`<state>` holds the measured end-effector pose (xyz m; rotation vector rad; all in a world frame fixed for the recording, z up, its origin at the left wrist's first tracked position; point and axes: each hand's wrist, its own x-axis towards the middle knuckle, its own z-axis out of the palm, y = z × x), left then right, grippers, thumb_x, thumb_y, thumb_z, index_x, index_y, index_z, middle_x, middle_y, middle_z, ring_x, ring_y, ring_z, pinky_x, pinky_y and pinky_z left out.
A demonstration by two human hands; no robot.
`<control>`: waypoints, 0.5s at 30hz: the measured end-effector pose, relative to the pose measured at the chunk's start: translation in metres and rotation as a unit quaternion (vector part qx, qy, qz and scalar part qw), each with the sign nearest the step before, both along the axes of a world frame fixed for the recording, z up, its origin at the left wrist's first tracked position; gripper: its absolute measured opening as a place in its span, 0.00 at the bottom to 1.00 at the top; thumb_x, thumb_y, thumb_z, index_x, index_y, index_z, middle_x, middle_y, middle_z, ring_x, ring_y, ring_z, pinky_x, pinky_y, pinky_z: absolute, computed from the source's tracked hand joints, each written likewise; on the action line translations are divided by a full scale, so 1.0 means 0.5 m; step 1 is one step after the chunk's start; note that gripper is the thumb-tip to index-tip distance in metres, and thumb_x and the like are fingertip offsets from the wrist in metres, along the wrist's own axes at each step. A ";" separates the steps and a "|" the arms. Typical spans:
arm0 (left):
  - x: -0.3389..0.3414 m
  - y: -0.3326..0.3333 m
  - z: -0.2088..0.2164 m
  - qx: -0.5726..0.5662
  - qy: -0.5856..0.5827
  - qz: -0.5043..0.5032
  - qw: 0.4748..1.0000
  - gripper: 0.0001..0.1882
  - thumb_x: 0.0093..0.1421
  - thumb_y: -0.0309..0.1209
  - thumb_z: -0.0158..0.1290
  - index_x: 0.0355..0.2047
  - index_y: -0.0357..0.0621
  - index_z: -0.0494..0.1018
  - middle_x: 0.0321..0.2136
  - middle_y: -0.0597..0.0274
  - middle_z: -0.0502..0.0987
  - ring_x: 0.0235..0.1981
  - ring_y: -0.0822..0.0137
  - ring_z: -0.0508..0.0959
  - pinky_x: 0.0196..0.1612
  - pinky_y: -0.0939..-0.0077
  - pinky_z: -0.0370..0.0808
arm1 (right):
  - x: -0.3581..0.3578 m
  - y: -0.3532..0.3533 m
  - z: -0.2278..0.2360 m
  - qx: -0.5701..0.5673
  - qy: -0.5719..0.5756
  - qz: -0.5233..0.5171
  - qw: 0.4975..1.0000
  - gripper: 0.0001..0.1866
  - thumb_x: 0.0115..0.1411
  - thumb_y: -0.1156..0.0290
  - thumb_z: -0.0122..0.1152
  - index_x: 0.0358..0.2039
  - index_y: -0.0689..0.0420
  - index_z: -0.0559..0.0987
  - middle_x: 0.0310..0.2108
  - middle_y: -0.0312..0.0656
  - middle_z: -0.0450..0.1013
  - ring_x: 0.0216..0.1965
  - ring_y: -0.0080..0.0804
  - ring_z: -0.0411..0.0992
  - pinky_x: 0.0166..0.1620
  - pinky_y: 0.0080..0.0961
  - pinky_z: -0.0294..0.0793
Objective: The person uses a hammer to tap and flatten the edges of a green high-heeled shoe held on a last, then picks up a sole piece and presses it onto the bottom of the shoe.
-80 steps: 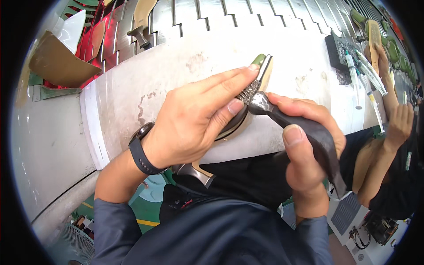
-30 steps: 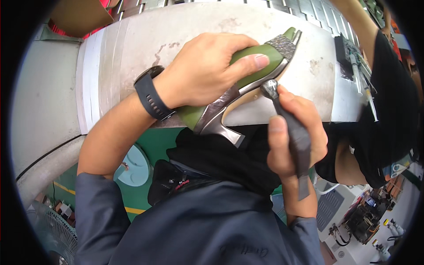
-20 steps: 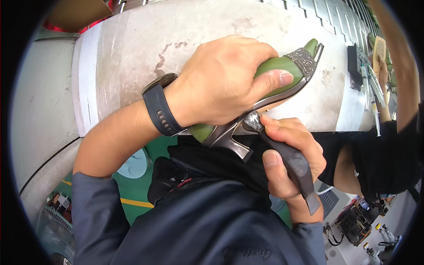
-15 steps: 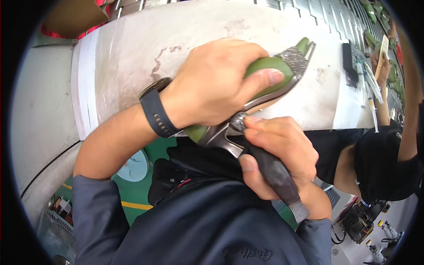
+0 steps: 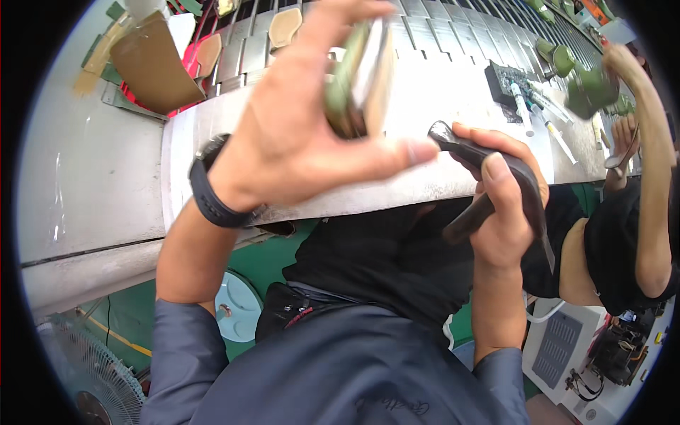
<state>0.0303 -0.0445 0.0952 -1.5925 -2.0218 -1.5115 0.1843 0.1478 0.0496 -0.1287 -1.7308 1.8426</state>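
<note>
A green shoe (image 5: 345, 88) with a pale underside stands on end, smeared by motion, beside the palm of my left hand (image 5: 287, 134). That hand is spread, its thumb stretched to the right and its fingers reaching over the shoe's upper end. Whether the palm touches the shoe cannot be made out. In my right hand (image 5: 506, 205) is a pair of dark lasting pliers (image 5: 524, 180), fingers wrapped round one handle with the thumb on top. The metal head points up and left, near my left thumb tip. The second handle sticks out below, toward the left.
A slatted metal conveyor (image 5: 439, 32) runs behind the white worktop (image 5: 269, 191). Tan shoe-shaped pieces (image 5: 285, 27) and a cardboard piece (image 5: 157, 65) lie at the back left. Syringes (image 5: 520, 106) lie by a black box (image 5: 499, 81). At right, a co-worker's arm (image 5: 648, 134) reaches over the bench.
My left hand has let go its grip on the shoe and spread, moving up. The shoe has turned on end. My right hand has drawn the pliers off the shoe, up and rightward.
</note>
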 end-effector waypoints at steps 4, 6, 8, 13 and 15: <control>0.066 0.013 0.000 -0.073 -0.020 0.003 0.997 0.39 0.50 0.28 0.69 0.62 0.39 0.67 0.51 0.55 0.78 0.49 0.63 0.79 0.56 0.69 0.75 | 0.031 -0.013 0.074 0.119 0.042 0.061 0.990 0.18 0.62 0.71 0.66 0.50 0.68 0.81 0.49 0.55 0.82 0.52 0.39 0.79 0.60 0.33 0.74; 0.075 0.022 -0.012 -0.034 -0.017 0.018 0.999 0.36 0.51 0.29 0.69 0.59 0.40 0.69 0.51 0.56 0.78 0.48 0.63 0.79 0.55 0.69 0.75 | 0.062 -0.032 0.110 0.165 0.017 0.032 0.986 0.27 0.66 0.51 0.63 0.49 0.66 0.77 0.51 0.61 0.79 0.54 0.49 0.79 0.66 0.42 0.71; 0.077 0.025 -0.020 -0.022 -0.003 0.031 0.999 0.36 0.50 0.30 0.71 0.59 0.40 0.69 0.51 0.55 0.78 0.49 0.62 0.80 0.55 0.69 0.76 | 0.072 -0.026 0.112 0.163 0.093 0.085 0.979 0.28 0.65 0.49 0.67 0.47 0.65 0.77 0.47 0.59 0.79 0.54 0.55 0.79 0.65 0.51 0.73; 0.094 0.024 -0.028 -0.011 0.012 0.043 0.999 0.39 0.50 0.33 0.74 0.60 0.39 0.68 0.53 0.51 0.79 0.52 0.56 0.81 0.56 0.66 0.76 | 0.058 -0.009 0.145 0.225 0.056 0.198 0.953 0.26 0.64 0.54 0.70 0.46 0.66 0.77 0.47 0.62 0.78 0.53 0.57 0.79 0.62 0.53 0.76; 0.101 0.021 -0.034 -0.005 -0.035 0.040 0.999 0.38 0.49 0.29 0.71 0.60 0.39 0.68 0.53 0.50 0.79 0.53 0.52 0.81 0.56 0.63 0.76 | 0.053 -0.015 0.178 0.188 -0.009 0.200 0.961 0.23 0.64 0.57 0.70 0.44 0.67 0.77 0.45 0.64 0.79 0.52 0.57 0.80 0.62 0.53 0.76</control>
